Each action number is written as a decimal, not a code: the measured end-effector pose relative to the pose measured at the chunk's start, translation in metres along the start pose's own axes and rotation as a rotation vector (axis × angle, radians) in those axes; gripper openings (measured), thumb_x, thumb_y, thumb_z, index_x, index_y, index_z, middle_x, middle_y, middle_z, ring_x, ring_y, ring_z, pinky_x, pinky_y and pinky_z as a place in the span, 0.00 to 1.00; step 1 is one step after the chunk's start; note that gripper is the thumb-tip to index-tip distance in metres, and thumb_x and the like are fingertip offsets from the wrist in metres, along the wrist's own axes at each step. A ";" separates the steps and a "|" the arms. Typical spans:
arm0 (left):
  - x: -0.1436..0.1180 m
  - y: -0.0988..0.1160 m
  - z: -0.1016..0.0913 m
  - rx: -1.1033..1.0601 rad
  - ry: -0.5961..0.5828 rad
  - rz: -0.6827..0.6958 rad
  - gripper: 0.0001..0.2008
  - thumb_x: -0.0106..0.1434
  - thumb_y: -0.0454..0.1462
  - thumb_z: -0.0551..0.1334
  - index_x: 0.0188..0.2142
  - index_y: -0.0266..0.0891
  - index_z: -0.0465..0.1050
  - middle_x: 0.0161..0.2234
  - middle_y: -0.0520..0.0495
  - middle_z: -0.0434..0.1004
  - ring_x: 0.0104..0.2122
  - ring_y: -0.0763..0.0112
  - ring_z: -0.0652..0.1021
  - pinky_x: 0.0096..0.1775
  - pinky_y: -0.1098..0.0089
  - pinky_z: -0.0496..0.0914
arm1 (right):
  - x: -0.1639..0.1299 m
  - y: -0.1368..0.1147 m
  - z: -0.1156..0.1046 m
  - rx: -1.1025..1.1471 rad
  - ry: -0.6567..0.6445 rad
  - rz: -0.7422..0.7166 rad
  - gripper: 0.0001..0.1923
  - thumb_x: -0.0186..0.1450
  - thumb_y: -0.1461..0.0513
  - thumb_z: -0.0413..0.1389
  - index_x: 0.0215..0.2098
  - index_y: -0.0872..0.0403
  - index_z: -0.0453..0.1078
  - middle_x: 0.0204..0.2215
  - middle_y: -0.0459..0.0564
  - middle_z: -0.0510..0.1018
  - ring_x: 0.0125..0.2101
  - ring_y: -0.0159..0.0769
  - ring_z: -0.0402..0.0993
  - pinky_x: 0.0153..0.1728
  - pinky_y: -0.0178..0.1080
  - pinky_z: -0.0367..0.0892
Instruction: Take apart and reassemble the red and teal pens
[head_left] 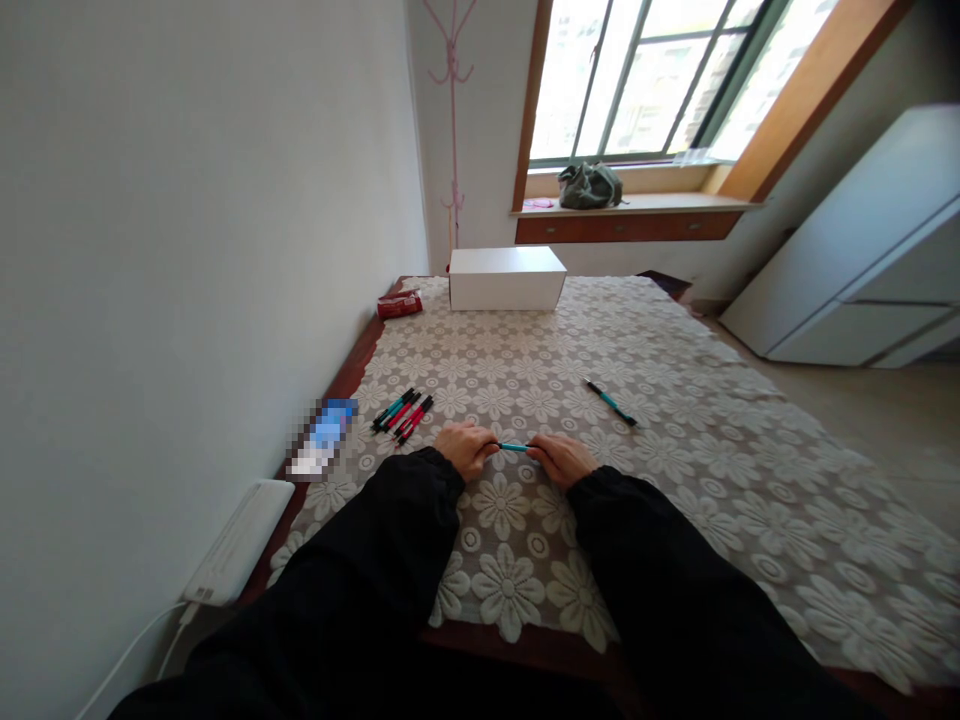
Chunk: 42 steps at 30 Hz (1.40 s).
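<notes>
The fingers [487, 446] of the left hand [466, 447] are curled tight around one end of a teal pen [514, 447], and the fingers of the right hand [561, 458] pinch its other end, so the pen lies level between the two hands just above the lace cloth [675, 440] that covers the counter [360, 352]. Only a short stretch of the teal barrel shows between the knuckles. Both arms come in from the bottom of the view in black sleeves [390, 560]. To the left of the left hand, near it, a small bunch of red and teal pens [403, 412] lies on the cloth, side by side and slanted. To the right and a little farther back, a single teal pen [610, 403] lies alone, well apart from the bunch. At the far end of the counter stands a white box [507, 278], with a red packet [399, 304] just beside it by the wall. A white power strip [240, 545] rests off the counter's near left edge. Beyond, a green bag [589, 186] sits on the window sill.
</notes>
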<state>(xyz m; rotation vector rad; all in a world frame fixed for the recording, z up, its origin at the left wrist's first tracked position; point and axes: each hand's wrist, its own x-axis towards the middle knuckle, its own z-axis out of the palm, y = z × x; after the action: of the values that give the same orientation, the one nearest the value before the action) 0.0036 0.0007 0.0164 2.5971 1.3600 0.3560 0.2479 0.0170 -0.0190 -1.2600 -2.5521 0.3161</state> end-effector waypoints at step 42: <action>0.000 0.001 0.002 0.017 -0.008 -0.093 0.16 0.71 0.45 0.49 0.39 0.41 0.72 0.36 0.45 0.77 0.40 0.63 0.76 0.43 0.66 0.68 | 0.001 -0.001 -0.004 0.027 0.121 -0.023 0.15 0.71 0.57 0.45 0.37 0.53 0.72 0.32 0.53 0.77 0.35 0.39 0.72 0.39 0.38 0.65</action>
<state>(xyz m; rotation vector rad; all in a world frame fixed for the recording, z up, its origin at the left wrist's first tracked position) 0.0048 0.0005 0.0149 2.5346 1.4818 0.3204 0.2481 0.0174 -0.0144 -1.2011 -2.4509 0.2605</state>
